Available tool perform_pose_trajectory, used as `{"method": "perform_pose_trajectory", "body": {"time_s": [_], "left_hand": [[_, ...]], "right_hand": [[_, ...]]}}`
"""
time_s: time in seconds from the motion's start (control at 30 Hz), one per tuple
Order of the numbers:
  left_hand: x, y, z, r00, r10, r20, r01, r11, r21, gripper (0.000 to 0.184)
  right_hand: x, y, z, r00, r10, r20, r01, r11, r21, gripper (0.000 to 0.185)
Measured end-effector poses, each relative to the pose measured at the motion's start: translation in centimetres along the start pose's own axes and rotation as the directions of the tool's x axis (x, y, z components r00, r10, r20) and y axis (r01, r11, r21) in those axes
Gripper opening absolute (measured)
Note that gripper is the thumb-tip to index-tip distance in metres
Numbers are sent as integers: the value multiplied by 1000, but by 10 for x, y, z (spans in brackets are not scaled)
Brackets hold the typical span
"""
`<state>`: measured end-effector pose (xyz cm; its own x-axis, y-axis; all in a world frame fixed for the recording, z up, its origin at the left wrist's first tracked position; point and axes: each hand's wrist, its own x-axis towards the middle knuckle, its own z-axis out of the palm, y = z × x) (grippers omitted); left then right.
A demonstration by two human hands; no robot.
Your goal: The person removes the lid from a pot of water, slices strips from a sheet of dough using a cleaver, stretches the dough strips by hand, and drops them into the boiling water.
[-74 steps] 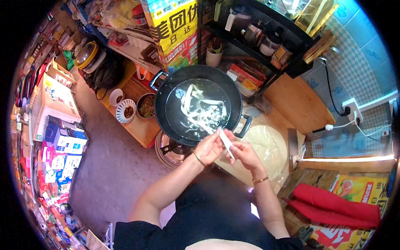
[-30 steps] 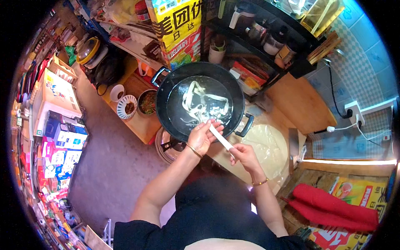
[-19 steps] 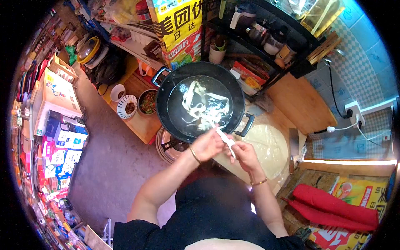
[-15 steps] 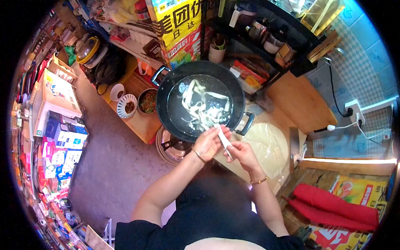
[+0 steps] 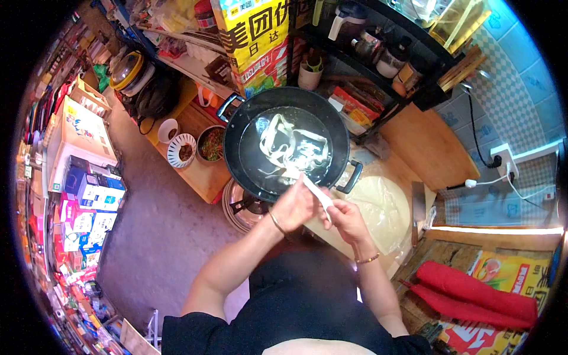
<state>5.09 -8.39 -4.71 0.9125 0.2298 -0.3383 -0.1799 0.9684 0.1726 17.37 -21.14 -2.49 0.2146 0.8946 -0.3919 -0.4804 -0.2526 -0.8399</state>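
A wide black wok (image 5: pixel 236 163) with two side handles holds clear liquid with pale flat noodles (image 5: pixel 273 142) in it. Over its near rim, a white dough strip (image 5: pixel 319 197) stretches between my hands. My left hand (image 5: pixel 294 208), slightly blurred, has its fingers at the strip's upper end. The lower end is pinched between the thumb and fingers of my right hand (image 5: pixel 348 220). To the right of the wok lies a sheet of dough (image 5: pixel 381 207) under clear plastic on a wooden board.
A cleaver (image 5: pixel 418 204) lies right of the dough sheet. Left of the wok are a striped bowl (image 5: pixel 175 155) and a bowl of chopped food (image 5: pixel 211 144). Stacked plates (image 5: pixel 227 207) sit below the wok. A dark shelf (image 5: pixel 378 83) with jars stands behind.
My left hand has turned and moved slightly along the dough strip. The strip's lower end has shifted a little right with my right hand. The noodles in the wok have drifted slightly.
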Motion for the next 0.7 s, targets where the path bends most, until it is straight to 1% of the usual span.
{"method": "perform_pose_trajectory", "body": {"time_s": [0.03, 0.07, 0.1, 0.13, 0.17, 0.2, 0.23, 0.33, 0.4, 0.53, 0.57, 0.6, 0.63, 0.67, 0.7], "left_hand": [[2, -10, -8, 975, -122, 187, 136, 988, -67, 32], [3, -11, -2, 975, -122, 186, 137, 988, -67, 32], [2, -13, 5, 1000, 8, 5, -8, 999, 54, 31], [0, -14, 10, 975, 160, -157, -128, 972, 196, 31], [1, -9, 11, 954, 229, -194, -175, 950, 258, 28], [-1, -5, 15, 937, 264, -231, -201, 943, 264, 27], [-2, -1, 18, 916, 300, -266, -227, 935, 271, 25], [-5, 9, 15, 906, 319, -277, -254, 935, 246, 24], [-6, 16, 16, 899, 338, -278, -274, 930, 247, 24], [-10, 35, 20, 873, 391, -293, -328, 913, 242, 25], [-11, 37, 22, 862, 411, -298, -349, 906, 241, 25], [-8, 37, 18, 842, 463, -278, -377, 873, 311, 31], [-6, 32, 15, 841, 463, -279, -378, 873, 310, 31], [-5, 22, 14, 934, 280, -223, -247, 955, 165, 35], [-4, 11, 10, 986, 96, -136, -93, 995, 28, 40]], "right_hand": [[2, 0, 2, 999, -21, 26, 21, 1000, -6, 20], [2, -1, 5, 998, -32, 45, 36, 996, -86, 20], [1, -2, 6, 999, -30, 40, 34, 996, -83, 20], [-1, -3, 7, 1000, 16, 9, -16, 996, -84, 18], [-2, -3, 7, 998, 61, -20, -63, 994, -87, 16], [0, 1, 1, 996, 79, -37, -84, 981, -174, 16], [-2, 1, 0, 996, 79, -35, -84, 981, -177, 16], [-5, 1, 0, 997, 55, -55, -65, 980, -188, 19], [-7, -1, 0, 999, 25, -35, -29, 990, -135, 18], [-10, -3, -1, 999, 35, -15, -36, 993, -113, 18], [-10, -4, 0, 1000, 10, 1, -10, 997, -74, 18], [-10, -5, 1, 1000, -15, 16, 16, 999, -35, 18], [-9, -5, 2, 1000, -14, 17, 15, 999, -35, 18], [-6, -6, 5, 1000, -14, 6, 14, 1000, 4, 18], [-3, -6, 8, 1000, -13, -3, 13, 999, 42, 17]]}}
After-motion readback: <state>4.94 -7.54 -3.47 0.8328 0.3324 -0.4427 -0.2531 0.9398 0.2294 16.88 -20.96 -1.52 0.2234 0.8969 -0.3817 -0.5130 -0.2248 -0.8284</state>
